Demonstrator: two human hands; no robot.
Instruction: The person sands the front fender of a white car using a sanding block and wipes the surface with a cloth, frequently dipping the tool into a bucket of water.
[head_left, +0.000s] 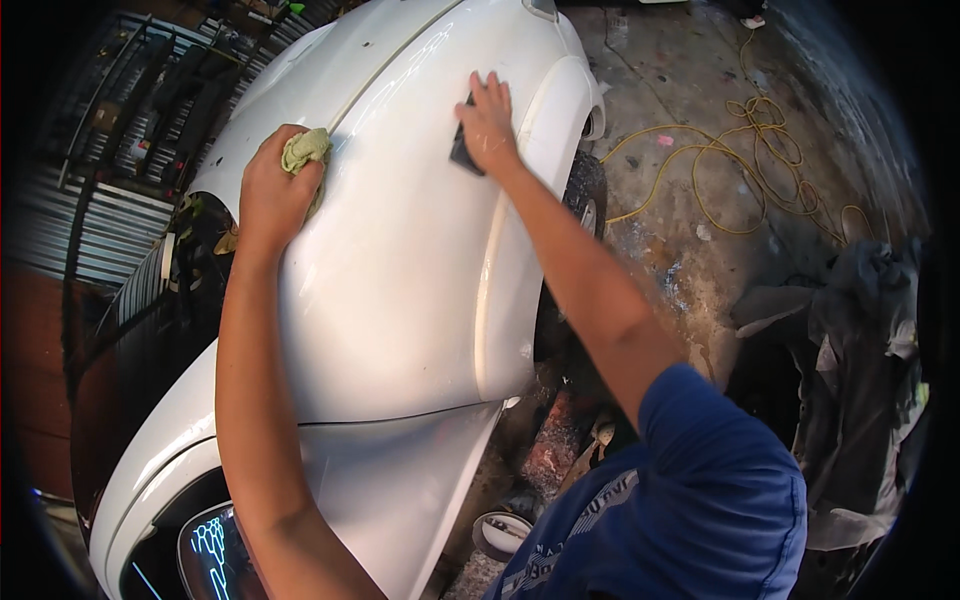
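Observation:
A large white car body panel [390, 260] curves away in front of me, its surface glossy with light reflections. On the left side of it, my left hand [268, 195] is closed round a crumpled light-green cloth [305, 152], near the long gap along the panel's edge. My right hand [490, 130] rests farther out on the panel, close to the wheel arch. Its fingers lie over a black rectangular block [461, 152], pressed flat to the white surface. The block's underside is hidden.
The car's wheel [588, 195] sits under the arch at right. A yellow cord [745, 165] lies in loops on the stained floor. Dark fabric [860, 340] is heaped at far right. A round container [502, 535] stands low beside me. Metal racking [130, 110] fills the far left.

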